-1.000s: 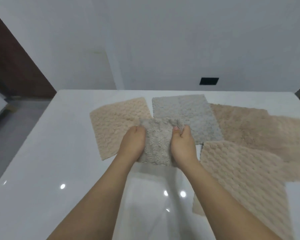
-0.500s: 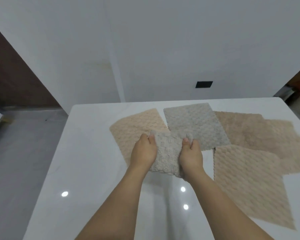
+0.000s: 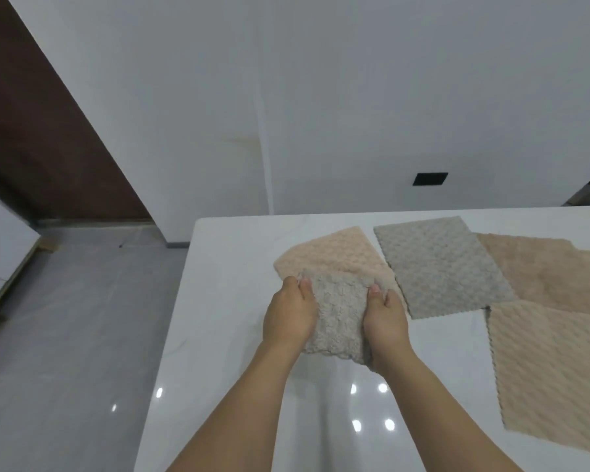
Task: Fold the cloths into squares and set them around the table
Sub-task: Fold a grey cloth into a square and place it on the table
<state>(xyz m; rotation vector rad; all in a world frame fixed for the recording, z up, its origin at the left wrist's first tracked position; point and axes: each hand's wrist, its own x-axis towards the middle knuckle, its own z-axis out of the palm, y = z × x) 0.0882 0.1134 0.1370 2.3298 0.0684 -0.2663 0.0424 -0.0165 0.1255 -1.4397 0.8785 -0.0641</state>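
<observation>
A small folded grey bobbled cloth is held above the white table, gripped on its left edge by my left hand and on its right edge by my right hand. It partly covers a peach cloth lying flat behind it. A flat grey cloth lies to the right of that. Further right lie a tan cloth and a beige waffle cloth.
The table's left edge drops to a grey floor. White walls stand behind the far edge, with a black outlet plate on the right one. Ceiling lights reflect in the glossy near tabletop.
The view has swung left, so the table and cloths sit further right in frame. Both hands still grip the folded grey cloth, now over the peach cloth's near corner.
</observation>
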